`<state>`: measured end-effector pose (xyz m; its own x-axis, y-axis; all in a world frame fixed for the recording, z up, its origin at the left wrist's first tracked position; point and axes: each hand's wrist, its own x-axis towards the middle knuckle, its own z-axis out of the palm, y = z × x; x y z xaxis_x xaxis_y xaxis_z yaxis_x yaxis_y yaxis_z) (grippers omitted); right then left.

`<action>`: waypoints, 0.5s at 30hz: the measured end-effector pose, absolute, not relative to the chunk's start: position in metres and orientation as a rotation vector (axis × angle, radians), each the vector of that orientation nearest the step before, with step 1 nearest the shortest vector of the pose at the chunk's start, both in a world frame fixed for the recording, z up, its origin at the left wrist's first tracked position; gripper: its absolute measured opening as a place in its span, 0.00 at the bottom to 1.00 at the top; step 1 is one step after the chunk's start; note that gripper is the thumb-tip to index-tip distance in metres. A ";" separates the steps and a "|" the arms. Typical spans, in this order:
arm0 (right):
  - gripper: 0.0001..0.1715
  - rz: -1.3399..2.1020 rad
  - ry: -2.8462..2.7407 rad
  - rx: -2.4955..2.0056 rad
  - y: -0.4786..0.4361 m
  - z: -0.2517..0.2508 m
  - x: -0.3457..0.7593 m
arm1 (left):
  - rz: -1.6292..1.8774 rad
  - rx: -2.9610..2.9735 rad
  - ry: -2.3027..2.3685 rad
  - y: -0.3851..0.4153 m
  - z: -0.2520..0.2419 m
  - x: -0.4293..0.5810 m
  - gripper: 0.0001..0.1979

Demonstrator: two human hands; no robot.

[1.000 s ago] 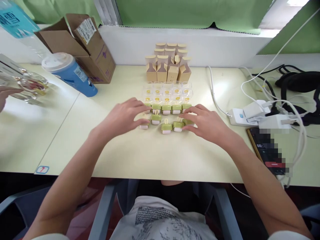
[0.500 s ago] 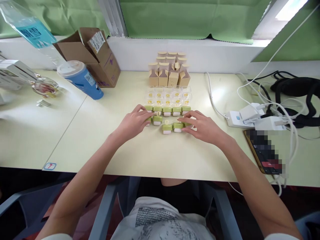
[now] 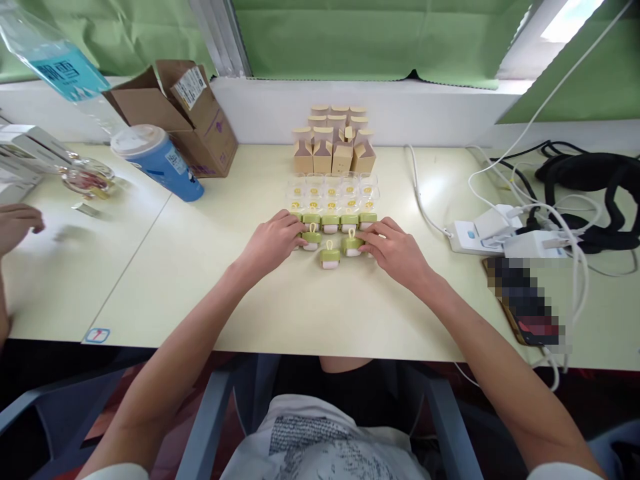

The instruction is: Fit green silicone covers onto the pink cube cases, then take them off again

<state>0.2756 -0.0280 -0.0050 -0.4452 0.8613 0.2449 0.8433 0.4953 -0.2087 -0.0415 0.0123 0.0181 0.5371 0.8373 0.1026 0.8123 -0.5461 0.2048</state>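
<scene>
Small green-topped cases with white lower parts and pale loops lie before me. The back row of cases [image 3: 330, 224] runs straight. Nearer me sit a left looped case [image 3: 311, 241], a right looped case [image 3: 352, 247] and, lower between them, a single case [image 3: 330, 259]. My left hand [image 3: 273, 244] is closed at the left end, fingers against a mostly hidden case beside the left looped one. My right hand [image 3: 397, 252] pinches a mostly covered case at the right end, its fingertips touching the right looped case.
Clear plastic trays with yellow marks [image 3: 331, 192] and open cardboard boxes [image 3: 333, 157] stand behind. A blue cup [image 3: 163, 163], brown carton [image 3: 210, 133] and bottle [image 3: 70, 70] are left. Another person's hand [image 3: 17, 223] is far left. A power strip [image 3: 473, 239] and phone [image 3: 523, 303] lie right.
My right hand has shifted the right-hand looped cases back towards the rear row, leaving one case in front. My left hand stays nearly in place. Another person's hand has appeared at far left.
</scene>
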 end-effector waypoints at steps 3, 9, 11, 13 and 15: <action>0.19 0.042 -2.394 -1.459 -0.024 -0.007 0.274 | 0.275 2.677 1.436 0.011 0.017 -0.043 0.13; 0.15 -0.047 -2.451 -1.466 -0.017 -0.010 0.269 | 0.638 3.053 1.208 -0.014 0.008 -0.028 0.15; 0.15 -0.024 -2.438 -1.449 -0.015 -0.013 0.271 | 0.672 3.126 1.056 -0.023 0.002 -0.018 0.12; 0.17 0.022 -2.397 -1.405 -0.013 -0.018 0.276 | 0.660 3.147 1.027 -0.027 -0.002 -0.009 0.09; 0.19 0.096 -2.348 -1.309 -0.011 -0.023 0.284 | 0.680 3.122 1.028 -0.025 -0.004 -0.005 0.06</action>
<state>0.2838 -0.0107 -0.0226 -0.4498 0.8226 0.3479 0.7914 0.5476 -0.2718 -0.0046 -0.0251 -0.0044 0.7334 0.5198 0.4381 0.6063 -0.7916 -0.0757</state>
